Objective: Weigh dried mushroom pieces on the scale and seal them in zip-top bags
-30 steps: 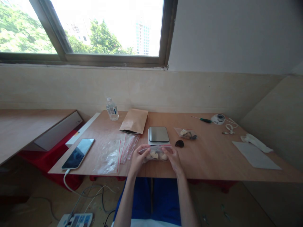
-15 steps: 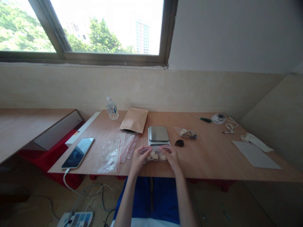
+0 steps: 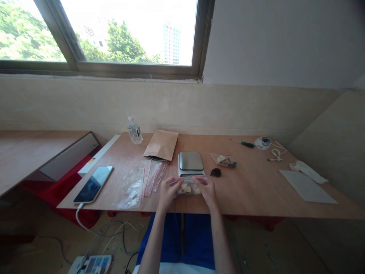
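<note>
Both my left hand and my right hand pinch the top edge of a clear zip bag, one near each end. Pale, chunky pieces lie inside the bag; their kind is too small to tell. It is held just in front of a small digital scale with a steel plate, partly covering its near edge. A dark brown, rounded piece lies right of the scale. Beyond that is another zip bag with pale and dark pieces in it.
Flat zip bags lie left of my hands, near a charging phone. Behind stand a brown paper pouch and a water bottle. To the right are a screwdriver, a dome camera, white paper and a white cloth.
Almost nothing differs. My hands keep their pinch on the bag's top edge, with only a very slight shift of the fingers and the view.
</note>
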A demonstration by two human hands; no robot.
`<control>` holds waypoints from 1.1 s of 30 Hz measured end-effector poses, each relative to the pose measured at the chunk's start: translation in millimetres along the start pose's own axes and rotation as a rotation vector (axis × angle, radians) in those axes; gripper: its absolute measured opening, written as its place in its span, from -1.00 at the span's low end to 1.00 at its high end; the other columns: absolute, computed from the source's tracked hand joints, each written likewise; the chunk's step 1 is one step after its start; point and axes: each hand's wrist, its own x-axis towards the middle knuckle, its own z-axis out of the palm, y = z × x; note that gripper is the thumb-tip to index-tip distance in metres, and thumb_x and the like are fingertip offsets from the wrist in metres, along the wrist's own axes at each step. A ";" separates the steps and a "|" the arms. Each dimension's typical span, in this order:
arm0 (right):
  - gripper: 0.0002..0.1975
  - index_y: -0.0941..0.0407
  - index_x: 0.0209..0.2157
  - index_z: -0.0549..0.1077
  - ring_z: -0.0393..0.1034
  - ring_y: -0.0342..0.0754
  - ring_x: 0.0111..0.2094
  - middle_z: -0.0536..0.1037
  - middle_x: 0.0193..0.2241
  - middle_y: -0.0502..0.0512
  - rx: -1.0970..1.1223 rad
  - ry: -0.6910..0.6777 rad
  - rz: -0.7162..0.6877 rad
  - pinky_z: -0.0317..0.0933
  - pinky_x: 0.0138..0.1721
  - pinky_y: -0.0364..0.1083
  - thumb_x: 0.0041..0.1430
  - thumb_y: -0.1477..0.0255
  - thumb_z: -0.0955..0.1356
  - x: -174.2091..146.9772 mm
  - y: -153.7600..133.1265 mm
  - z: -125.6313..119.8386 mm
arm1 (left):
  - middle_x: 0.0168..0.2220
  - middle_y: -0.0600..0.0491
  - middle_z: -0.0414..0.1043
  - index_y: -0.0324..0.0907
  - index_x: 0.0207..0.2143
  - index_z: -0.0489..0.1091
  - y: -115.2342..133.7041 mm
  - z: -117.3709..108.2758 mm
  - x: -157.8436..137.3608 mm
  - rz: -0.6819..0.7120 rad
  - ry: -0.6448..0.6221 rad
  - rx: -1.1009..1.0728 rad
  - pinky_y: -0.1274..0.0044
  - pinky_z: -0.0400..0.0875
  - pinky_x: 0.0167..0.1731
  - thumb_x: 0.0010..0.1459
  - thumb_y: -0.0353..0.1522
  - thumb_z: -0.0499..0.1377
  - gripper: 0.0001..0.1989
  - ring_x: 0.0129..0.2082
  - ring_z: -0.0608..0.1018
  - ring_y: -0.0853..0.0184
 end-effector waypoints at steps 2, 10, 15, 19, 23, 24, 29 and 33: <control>-0.76 0.14 -0.42 0.54 0.49 0.03 -0.36 0.60 -0.42 0.11 0.006 -0.001 0.011 0.35 -0.27 -0.03 -0.10 0.26 0.44 -1.0 -0.5 -1.4 | -0.41 -0.04 0.54 -0.26 -0.40 0.52 0.5 -0.1 0.5 -0.007 0.003 -0.001 0.51 0.38 -0.34 -0.03 -0.23 0.23 -0.74 -0.35 0.54 0.24; -0.75 0.13 -0.41 0.53 0.47 -0.01 -0.37 0.58 -0.42 0.07 -0.025 -0.164 0.033 0.34 -0.32 -0.09 -0.10 0.25 0.44 -2.8 -6.4 -5.3 | -0.29 -0.08 0.53 -0.26 -0.28 0.50 -1.9 2.5 0.7 -0.032 -0.090 -0.103 0.48 0.39 -0.25 -0.03 -0.26 0.24 -0.72 -0.27 0.53 0.23; -0.79 0.14 -0.42 0.55 0.46 -0.02 -0.35 0.57 -0.43 0.08 -0.098 -0.208 -0.032 0.31 -0.27 -0.09 -0.02 0.27 0.40 -3.7 -15.6 2.6 | -0.33 -0.06 0.54 -0.27 -0.33 0.50 -3.0 7.6 -0.3 0.007 -0.099 -0.104 0.48 0.39 -0.21 -0.01 -0.27 0.23 -0.76 -0.28 0.53 0.25; -0.79 0.14 -0.44 0.55 0.46 -0.02 -0.35 0.57 -0.43 0.09 -0.119 -0.173 -0.039 0.32 -0.27 -0.09 -0.03 0.28 0.40 -5.3 -16.9 3.7 | -0.35 -0.05 0.54 -0.26 -0.35 0.50 -2.4 8.1 -1.0 0.016 -0.081 -0.068 0.49 0.39 -0.23 -0.01 -0.26 0.22 -0.76 -0.30 0.53 0.25; -0.79 0.14 -0.46 0.55 0.46 -0.03 -0.37 0.56 -0.45 0.08 -0.113 -0.132 -0.047 0.33 -0.31 -0.10 -0.06 0.27 0.42 -5.4 -13.3 3.1 | -0.35 -0.05 0.54 -0.26 -0.36 0.51 -2.3 7.9 -1.2 0.028 -0.067 -0.036 0.50 0.39 -0.25 0.00 -0.26 0.22 -0.76 -0.31 0.54 0.26; -0.79 0.14 -0.46 0.55 0.46 -0.03 -0.37 0.56 -0.45 0.08 -0.113 -0.129 -0.047 0.33 -0.31 -0.10 -0.06 0.27 0.42 -5.2 -12.8 3.1 | -0.35 -0.05 0.54 -0.25 -0.35 0.51 -2.4 8.0 -1.1 0.027 -0.065 -0.040 0.50 0.39 -0.25 -0.01 -0.25 0.22 -0.76 -0.31 0.54 0.26; -0.78 0.14 -0.41 0.56 0.47 0.01 -0.30 0.58 -0.39 0.12 -0.128 -0.162 -0.059 0.34 -0.22 -0.05 -0.04 0.27 0.41 -3.8 -13.7 1.6 | -0.36 -0.04 0.54 -0.25 -0.37 0.51 -3.4 7.3 0.2 0.026 -0.046 -0.035 0.50 0.39 -0.25 -0.02 -0.25 0.22 -0.76 -0.31 0.54 0.26; -0.75 0.14 -0.36 0.55 0.48 0.02 -0.29 0.59 -0.33 0.14 -0.119 -0.186 -0.024 0.35 -0.23 -0.04 -0.04 0.27 0.42 -2.0 -10.8 -1.1 | -0.37 -0.05 0.54 -0.26 -0.37 0.51 -4.1 6.0 1.1 -0.004 -0.022 -0.032 0.49 0.39 -0.25 -0.03 -0.24 0.22 -0.74 -0.31 0.54 0.25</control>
